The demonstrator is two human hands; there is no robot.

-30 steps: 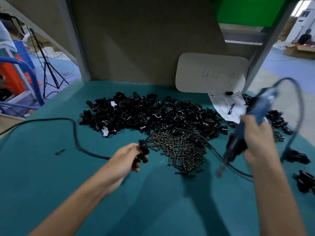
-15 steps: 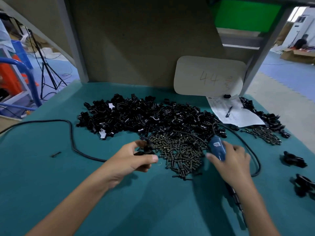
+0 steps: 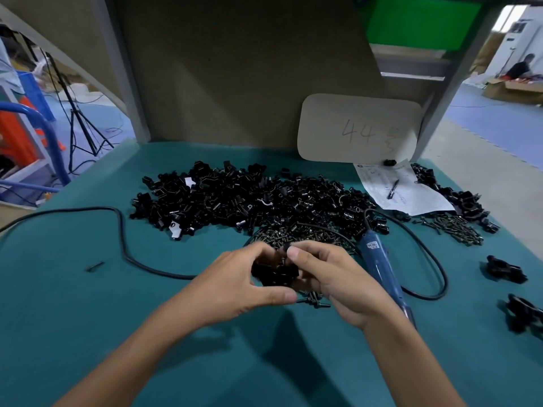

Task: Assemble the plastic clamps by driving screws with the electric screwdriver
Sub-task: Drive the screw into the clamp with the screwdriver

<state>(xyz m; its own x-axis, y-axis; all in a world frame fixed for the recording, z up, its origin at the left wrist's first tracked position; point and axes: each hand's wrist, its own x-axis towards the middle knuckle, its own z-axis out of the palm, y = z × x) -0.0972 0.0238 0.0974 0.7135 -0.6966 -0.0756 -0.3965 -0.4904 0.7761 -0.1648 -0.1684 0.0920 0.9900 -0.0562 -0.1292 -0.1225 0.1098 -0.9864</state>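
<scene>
Near the desk's (image 3: 73, 318) left edge a black cable (image 3: 122, 239) is curving across the green surface, with one loose screw (image 3: 94, 266) lying beside it. Toward the back edge a heap of clamp parts (image 3: 235, 198) is spreading wide, with a screw pile (image 3: 311, 235) sitting just in front of it. At the middle the left hand (image 3: 232, 286) and right hand (image 3: 338, 282) are meeting, the fingers (image 3: 308, 255) of both curling round a black clamp (image 3: 276, 274) between them. Just right of the right hand, the electric screwdriver (image 3: 379, 265) is lying on the desk. Two more clamps (image 3: 504, 270) are resting near the right edge.
</scene>
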